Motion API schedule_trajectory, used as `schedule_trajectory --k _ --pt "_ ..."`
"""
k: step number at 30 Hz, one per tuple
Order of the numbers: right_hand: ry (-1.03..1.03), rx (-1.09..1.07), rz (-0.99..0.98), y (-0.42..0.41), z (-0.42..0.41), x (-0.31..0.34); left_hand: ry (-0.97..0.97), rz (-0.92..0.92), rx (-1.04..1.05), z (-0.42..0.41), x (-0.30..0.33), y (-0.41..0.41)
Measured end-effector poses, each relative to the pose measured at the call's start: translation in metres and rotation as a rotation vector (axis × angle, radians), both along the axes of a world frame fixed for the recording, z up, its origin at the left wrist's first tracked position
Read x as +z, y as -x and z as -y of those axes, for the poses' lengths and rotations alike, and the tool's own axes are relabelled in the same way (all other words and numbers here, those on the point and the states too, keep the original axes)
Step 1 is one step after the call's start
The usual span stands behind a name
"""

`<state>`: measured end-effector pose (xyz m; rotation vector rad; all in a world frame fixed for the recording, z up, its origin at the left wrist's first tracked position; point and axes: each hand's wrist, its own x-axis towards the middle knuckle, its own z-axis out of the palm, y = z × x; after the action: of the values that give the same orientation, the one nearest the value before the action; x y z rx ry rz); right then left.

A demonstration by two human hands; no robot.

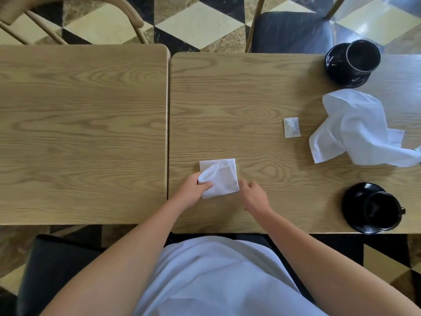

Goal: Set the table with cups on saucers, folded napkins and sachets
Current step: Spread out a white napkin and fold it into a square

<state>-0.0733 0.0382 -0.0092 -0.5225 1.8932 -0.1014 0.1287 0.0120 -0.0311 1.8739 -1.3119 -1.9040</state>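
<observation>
A small white folded napkin [222,179] lies on the right wooden table [250,99] near its front left. My left hand [193,188] pinches the napkin's lifted left fold. My right hand [254,197] hovers just right of the napkin with relaxed fingers, holding nothing. A loose, crumpled white napkin [355,128] lies at the right. A small sachet [291,127] sits left of it. One black cup on a saucer [353,62] stands at the far right, another black cup on its saucer [373,208] at the near right edge.
A second wooden table [79,133] adjoins on the left. Wooden chairs [75,19] stand across, one with a dark cushion [291,30]. A dark seat [57,270] is at the near left. Another sachet's corner [418,148] peeks out at the right edge.
</observation>
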Motion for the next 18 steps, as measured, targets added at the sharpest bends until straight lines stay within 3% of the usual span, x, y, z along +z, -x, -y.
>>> schedule_trajectory --k 2,4,12,15,18 --pt "0.228 0.161 -0.081 0.007 -0.005 -0.004 0.018 0.017 -0.036 0.005 0.003 0.005" --pt "0.307 0.268 0.005 0.01 -0.002 -0.007 0.035 0.017 -0.094 0.012 0.006 0.008" --pt "0.177 0.247 0.418 0.019 0.03 -0.013 -0.073 -0.033 -0.305 0.04 0.014 0.012" --pt "0.119 0.298 0.416 0.024 0.037 -0.014 -0.15 -0.088 -0.219 0.042 0.013 0.012" --pt "0.141 0.334 0.319 0.021 0.04 -0.017 -0.232 -0.097 0.015 0.037 0.01 0.01"
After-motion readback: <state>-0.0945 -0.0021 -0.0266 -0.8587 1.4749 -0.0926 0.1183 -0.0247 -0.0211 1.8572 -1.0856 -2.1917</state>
